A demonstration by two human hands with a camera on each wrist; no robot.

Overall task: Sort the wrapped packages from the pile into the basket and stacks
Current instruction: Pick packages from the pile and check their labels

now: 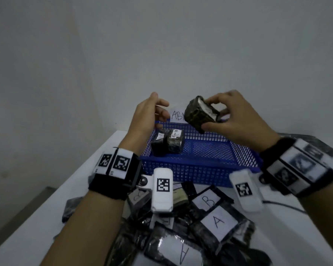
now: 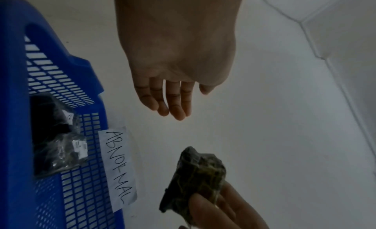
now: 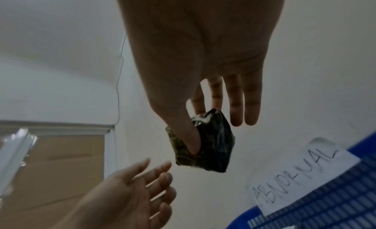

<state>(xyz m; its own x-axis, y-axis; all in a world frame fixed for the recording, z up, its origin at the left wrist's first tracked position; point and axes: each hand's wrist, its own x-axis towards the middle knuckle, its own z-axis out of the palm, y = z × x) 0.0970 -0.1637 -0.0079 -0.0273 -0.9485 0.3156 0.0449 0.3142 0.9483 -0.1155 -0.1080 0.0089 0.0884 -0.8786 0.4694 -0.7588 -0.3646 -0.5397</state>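
My right hand (image 1: 236,120) pinches a dark wrapped package (image 1: 201,114) between thumb and fingers, held in the air over the blue basket (image 1: 200,166); my left hand (image 1: 148,114) hangs beside it at nine o'clock, fingers loosely apart, holding nothing. Two packages (image 1: 167,143) already lie in the basket's ten o'clock corner. Most remain: the pile (image 1: 190,223) at six o'clock looks barely touched. Any stacks I can't make out.
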